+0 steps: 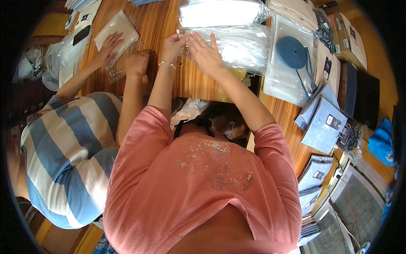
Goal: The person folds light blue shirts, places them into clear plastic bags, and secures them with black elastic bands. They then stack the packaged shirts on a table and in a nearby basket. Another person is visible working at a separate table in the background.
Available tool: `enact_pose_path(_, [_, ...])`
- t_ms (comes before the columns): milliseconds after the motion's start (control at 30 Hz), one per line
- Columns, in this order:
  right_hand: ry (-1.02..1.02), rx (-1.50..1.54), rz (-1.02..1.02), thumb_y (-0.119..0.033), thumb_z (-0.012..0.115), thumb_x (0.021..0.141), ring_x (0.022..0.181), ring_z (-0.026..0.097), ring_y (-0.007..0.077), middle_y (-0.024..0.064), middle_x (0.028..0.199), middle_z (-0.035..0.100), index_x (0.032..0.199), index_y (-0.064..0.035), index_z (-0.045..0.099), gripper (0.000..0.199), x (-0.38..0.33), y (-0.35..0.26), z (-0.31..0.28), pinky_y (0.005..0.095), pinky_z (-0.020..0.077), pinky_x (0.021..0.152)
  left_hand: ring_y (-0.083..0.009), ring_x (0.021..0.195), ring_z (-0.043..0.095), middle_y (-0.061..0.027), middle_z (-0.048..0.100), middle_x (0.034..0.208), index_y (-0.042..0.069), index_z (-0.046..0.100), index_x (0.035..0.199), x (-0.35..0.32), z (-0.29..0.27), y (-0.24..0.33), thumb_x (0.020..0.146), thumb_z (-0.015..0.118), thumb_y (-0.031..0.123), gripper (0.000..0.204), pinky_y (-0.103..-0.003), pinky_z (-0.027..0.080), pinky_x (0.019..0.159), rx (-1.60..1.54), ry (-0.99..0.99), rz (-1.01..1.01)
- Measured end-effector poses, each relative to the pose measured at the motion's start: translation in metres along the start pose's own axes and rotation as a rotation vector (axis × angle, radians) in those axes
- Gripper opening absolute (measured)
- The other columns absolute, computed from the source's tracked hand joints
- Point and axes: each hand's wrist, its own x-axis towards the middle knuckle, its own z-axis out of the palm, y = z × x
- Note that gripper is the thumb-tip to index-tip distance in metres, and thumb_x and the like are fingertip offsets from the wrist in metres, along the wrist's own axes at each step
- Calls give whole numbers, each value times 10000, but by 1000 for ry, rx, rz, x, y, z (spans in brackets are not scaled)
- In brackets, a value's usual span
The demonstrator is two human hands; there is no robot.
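Observation:
Clear plastic bags [245, 48] lie in a glossy stack on the wooden table in front of me. At the stack's left edge is my left hand [172, 47], its fingers pinched together on the edge of a bag; a bracelet circles that wrist. My right hand [205, 54] lies flat, fingers stretched out, over the left part of the same stack. Just beyond, a second bright plastic-wrapped pile [220, 13] reflects strong light. What the left fingertips grip is partly hidden by the hand.
At my left, a person in a striped shirt [72, 148] handles a bagged beige garment [118, 34]. Right of the stack, a blue tape roll [292, 52] rests on plastic sheeting [283, 86]. Folded blue garments [323, 122], cardboard boxes [353, 38] and an open drawer gap [237, 120] are near.

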Motion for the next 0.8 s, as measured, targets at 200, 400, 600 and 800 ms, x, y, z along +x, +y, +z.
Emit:
enact_pose_path(200, [-282, 270, 114, -183, 581, 790, 1353, 187, 222, 59, 1446, 254, 1396, -164, 274, 679, 2, 15, -25, 618, 143, 1044, -55, 665, 506, 25, 599, 778, 37, 631, 864, -6, 5, 5, 843, 616, 123, 90, -213, 411, 615, 1, 169, 18])
enact_pose_path(400, [-40, 145, -46, -231, 564, 809, 1340, 227, 206, 56, 1406, 321, 1376, -156, 318, 622, 3, 13, 8, 593, 179, 1045, -87, 687, 532, 2, 602, 779, 32, 591, 826, 1, 7, 6, 877, 557, 138, 122, -235, 424, 644, -23, 70, -66])
enact_pose_path(600, [-117, 93, -15, -275, 538, 829, 1331, 241, 210, 48, 1398, 329, 1343, -140, 362, 560, 3, 13, 6, 632, 204, 1009, -108, 683, 537, -36, 597, 759, 17, 561, 832, 7, 12, -7, 897, 526, 136, 140, -243, 430, 639, 150, 370, 180])
enact_pose_path(800, [-113, 164, 33, -222, 575, 778, 1336, 227, 203, 61, 1386, 342, 1295, -119, 429, 547, -7, 17, 4, 610, 203, 1021, -103, 683, 525, -49, 587, 748, 2, 537, 837, 4, 28, 20, 906, 531, 198, 208, -239, 426, 635, 298, 451, 403])
